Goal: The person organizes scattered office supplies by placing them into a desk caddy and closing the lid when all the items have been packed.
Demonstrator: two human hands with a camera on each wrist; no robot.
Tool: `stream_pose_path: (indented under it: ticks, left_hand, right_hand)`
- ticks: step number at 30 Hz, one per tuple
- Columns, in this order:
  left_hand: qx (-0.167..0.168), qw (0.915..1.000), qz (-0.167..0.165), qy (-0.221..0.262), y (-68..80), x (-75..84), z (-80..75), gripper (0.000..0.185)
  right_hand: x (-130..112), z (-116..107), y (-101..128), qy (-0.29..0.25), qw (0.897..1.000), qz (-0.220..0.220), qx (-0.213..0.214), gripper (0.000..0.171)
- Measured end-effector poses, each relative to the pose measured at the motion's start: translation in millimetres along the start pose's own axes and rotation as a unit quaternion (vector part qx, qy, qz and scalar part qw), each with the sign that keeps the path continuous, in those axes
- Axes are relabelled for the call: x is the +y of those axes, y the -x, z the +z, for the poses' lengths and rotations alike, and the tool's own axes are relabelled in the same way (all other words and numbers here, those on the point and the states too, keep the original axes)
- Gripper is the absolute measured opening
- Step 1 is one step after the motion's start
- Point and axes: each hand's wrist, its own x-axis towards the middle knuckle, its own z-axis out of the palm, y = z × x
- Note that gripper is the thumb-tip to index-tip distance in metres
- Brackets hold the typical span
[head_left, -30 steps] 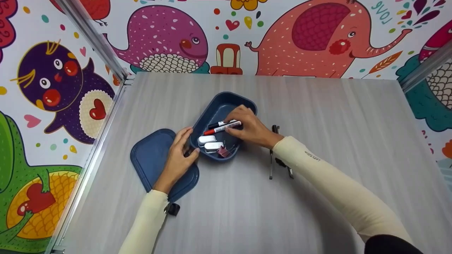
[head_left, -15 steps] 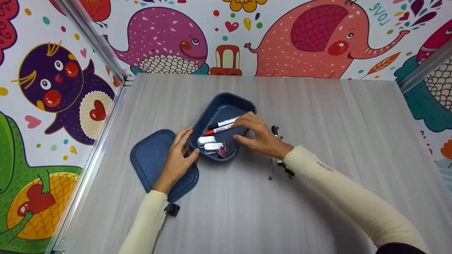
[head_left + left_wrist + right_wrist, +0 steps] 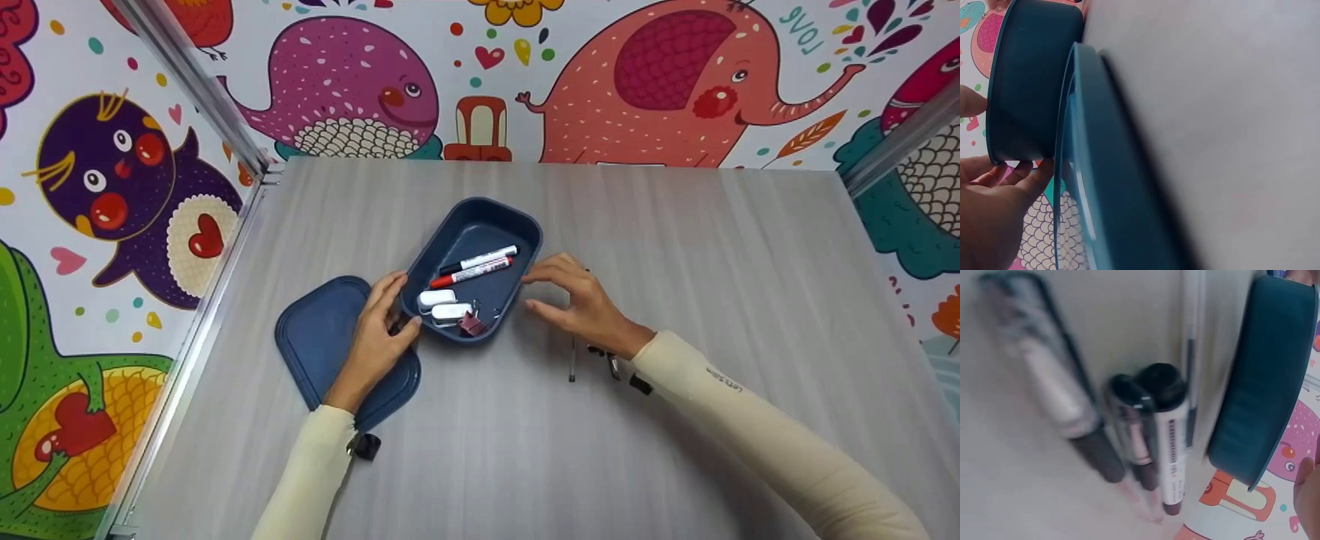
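My left hand holds the left corner of the blue box, its fingers along one side and the thumb near the front corner. Inside lie a black-capped marker, a red-capped marker, two white oblong pieces with metal parts and a small dusky-pink clip. Just right of the box is my right hand, thumb and fingers spread apart with nothing between them. Beneath it, partly hidden, are several writing tools, among them a white marker with a black end.
The blue lid lies on the table left of the box, partly under my left hand and wrist. A thin silver rod shows below my right hand. Painted panels with a metal frame bound the table.
My right hand has let go of the red-capped marker and moved out of the box to the right. Both markers now lie fully visible inside. The left hand keeps its place.
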Motion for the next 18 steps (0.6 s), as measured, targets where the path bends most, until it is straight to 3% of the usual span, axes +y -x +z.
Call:
stream_pose_path:
  ticks: [18]
  left_hand:
    - [0.001,1.0,-0.008,-0.004,0.5,0.8,-0.9,0.071]
  right_hand:
    - [4.2,-22.4,46.4,-0.011,0.998,0.059,0.017,0.038]
